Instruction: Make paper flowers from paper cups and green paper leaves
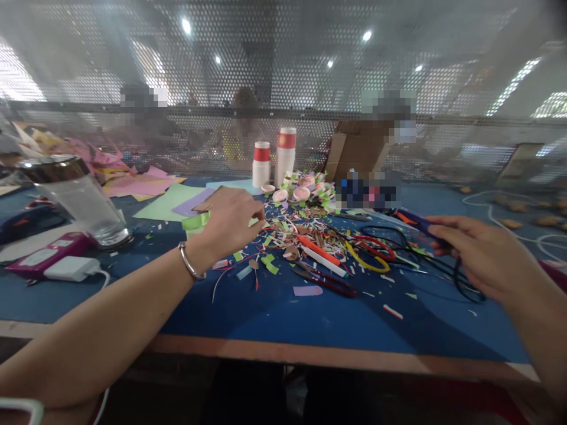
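My left hand [234, 218] hovers palm down at the left side of a heap of paper scraps [283, 233], its fingers loosely bent and apart with nothing seen in them. Just behind it lies a brown card piece [217, 198]; a light green paper strip [195, 222] shows beside the wrist. At the right, my right hand [473, 248] is closed around a corded blue tool [416, 223] with an orange part, whose exact kind is unclear. Its black cord [460, 283] hangs below the fingers. Between the hands lie an orange marker [319, 251], dark red-handled snips [328, 280] and yellow-and-red-handled scissors [367, 260].
Stacked paper cups [261, 168] and round paper pieces [302, 193] stand behind the scraps. A glass jar [84, 206], a purple power strip [51, 255] and coloured paper sheets [162, 203] occupy the left. A cardboard box [358, 150] sits before the perforated screen [283, 71]; people are behind it.
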### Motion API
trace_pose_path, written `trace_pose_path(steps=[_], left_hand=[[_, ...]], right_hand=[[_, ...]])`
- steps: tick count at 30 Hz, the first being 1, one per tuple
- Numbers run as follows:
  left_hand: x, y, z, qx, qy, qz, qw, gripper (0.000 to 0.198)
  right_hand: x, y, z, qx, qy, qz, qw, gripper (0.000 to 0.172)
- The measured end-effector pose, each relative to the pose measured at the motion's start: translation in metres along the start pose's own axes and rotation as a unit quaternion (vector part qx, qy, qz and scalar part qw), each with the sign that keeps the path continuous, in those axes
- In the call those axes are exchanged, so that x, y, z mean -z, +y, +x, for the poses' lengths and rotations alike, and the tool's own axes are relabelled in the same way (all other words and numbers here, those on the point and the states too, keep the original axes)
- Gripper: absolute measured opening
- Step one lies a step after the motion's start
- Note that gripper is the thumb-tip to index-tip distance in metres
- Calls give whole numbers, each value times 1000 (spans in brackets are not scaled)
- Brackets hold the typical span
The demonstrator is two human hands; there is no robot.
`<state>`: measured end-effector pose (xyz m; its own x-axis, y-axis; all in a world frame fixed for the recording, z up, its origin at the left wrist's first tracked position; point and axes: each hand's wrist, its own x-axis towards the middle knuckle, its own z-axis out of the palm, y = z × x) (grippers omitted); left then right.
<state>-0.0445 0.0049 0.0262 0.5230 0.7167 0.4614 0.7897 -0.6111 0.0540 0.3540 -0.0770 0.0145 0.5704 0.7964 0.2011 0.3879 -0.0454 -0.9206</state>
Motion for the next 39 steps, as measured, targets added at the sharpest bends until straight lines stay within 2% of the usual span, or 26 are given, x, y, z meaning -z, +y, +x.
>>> trace_pose_path(steps=[8, 13, 17, 21, 27, 31, 34, 37, 39], left_hand=[[-5, 2, 4, 19, 7, -78, 997, 11], [-13, 0, 9, 9, -2, -84, 996, 11], [-17, -5, 9, 38, -30, -108, 993, 9], [-13, -1, 8, 63, -41, -161, 984, 12], [-4, 11, 4, 42, -3, -187, 981, 11], [1, 9, 2, 37, 8, -190, 981, 11], [3, 7, 2, 35, 11, -189, 981, 11], [2, 5, 2, 32, 8, -194, 980, 11], [-1, 5, 2, 34, 3, -196, 980, 11]], right_hand=[[-6, 15, 11, -33, -29, -14, 999, 28], [-13, 8, 17, -32, -33, -12, 999, 21], [-24, 0, 27, -28, -53, -1, 998, 18], [-31, -3, 27, -5, -66, -14, 998, 21], [-27, 11, 13, 39, -97, -100, 989, 29], [-20, 20, 7, 70, -146, -177, 971, 33], [-13, 14, 9, 99, -180, -249, 946, 31], [-14, -2, 23, 134, -176, -335, 916, 26], [-23, -11, 39, 155, -163, -383, 896, 26]])
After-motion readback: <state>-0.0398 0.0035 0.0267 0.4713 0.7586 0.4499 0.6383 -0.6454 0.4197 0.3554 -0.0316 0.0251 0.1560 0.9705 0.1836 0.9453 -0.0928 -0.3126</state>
